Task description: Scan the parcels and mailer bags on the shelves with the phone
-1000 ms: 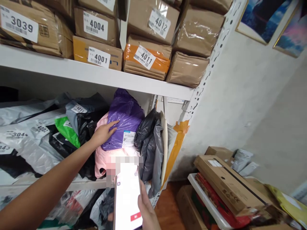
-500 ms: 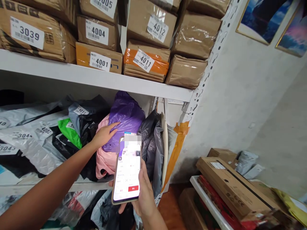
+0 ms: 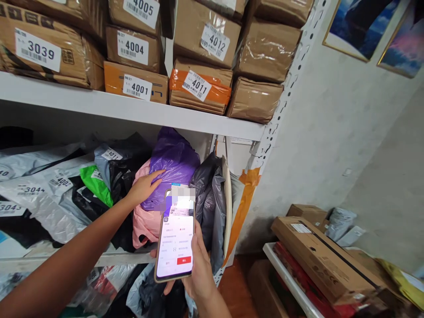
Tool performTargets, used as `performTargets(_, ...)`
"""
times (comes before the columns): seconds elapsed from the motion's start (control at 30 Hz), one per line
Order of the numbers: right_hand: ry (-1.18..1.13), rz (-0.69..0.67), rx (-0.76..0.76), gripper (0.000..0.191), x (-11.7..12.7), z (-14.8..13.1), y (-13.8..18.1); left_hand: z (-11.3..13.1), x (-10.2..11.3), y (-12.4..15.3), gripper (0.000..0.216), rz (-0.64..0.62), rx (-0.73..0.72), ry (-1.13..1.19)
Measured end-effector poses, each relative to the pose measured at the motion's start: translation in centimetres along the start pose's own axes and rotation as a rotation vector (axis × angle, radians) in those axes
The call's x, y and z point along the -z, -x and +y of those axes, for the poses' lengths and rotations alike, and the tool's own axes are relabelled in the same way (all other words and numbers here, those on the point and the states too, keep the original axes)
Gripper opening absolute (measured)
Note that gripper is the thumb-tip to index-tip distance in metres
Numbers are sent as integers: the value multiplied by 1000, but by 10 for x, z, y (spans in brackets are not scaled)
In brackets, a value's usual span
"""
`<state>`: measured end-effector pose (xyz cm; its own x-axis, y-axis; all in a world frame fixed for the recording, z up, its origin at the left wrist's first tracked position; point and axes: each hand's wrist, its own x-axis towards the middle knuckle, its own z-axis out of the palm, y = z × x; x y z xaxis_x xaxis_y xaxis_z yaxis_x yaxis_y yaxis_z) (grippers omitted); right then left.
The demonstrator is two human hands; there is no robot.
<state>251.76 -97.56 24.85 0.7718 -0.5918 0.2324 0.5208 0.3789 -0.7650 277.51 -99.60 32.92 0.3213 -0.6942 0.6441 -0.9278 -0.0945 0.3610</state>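
My left hand (image 3: 145, 187) reaches onto a purple plastic parcel bag (image 3: 175, 154), its fingers stretched out against the surface. Below that bag sits a pink plastic parcel bag (image 3: 147, 225). In my right hand (image 3: 201, 258) is a smartphone (image 3: 175, 247), tilted upright in front of the bags with its lit screen toward me. The screen shows a camera picture at the top and a form with a red button below. Part of a shipping label (image 3: 175, 185) on the purple bag shows above the phone; the rest is hidden or blurred out.
Numbered cardboard boxes (image 3: 202, 81) fill the shelf above. Grey, black and green parcel bags (image 3: 96, 183) crowd the left; dark grey bags (image 3: 208, 198) stand at right. A perforated white post (image 3: 274, 119) ends the rack. A long carton (image 3: 324, 260) lies on a low stack.
The phone screen has changed: the form's text shows more clearly, with more lines. Both hands and the bags stay in place; the view has shifted very slightly.
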Motion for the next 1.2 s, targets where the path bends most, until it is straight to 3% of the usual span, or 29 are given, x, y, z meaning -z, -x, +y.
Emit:
performTargets(0.13,-5,5,28,98,-3,-2,0,-1,-1,1,54,2,8,-6)
performTargets(0.43,-16,-137,-31,86,-11,-20,10,5,1,3,50,5,46,-31)
performTargets(0.6,-29,-150,-21,98,-10,-24,14,4,1,3,50,3,33,-23)
performTargets(0.8,51,-185,-1,95,-10,-25,21,4,1,3,51,4,36,8)
performTargets(0.9,48,-100,15,98,-7,-26,30,6,2,3,51,8,35,27)
performTargets(1.07,-5,229,71,131,14,-38,60,5,2,3,52,9,16,51)
performTargets(1.2,59,372,86,127,42,-48,85,3,0,3,52,26,9,68)
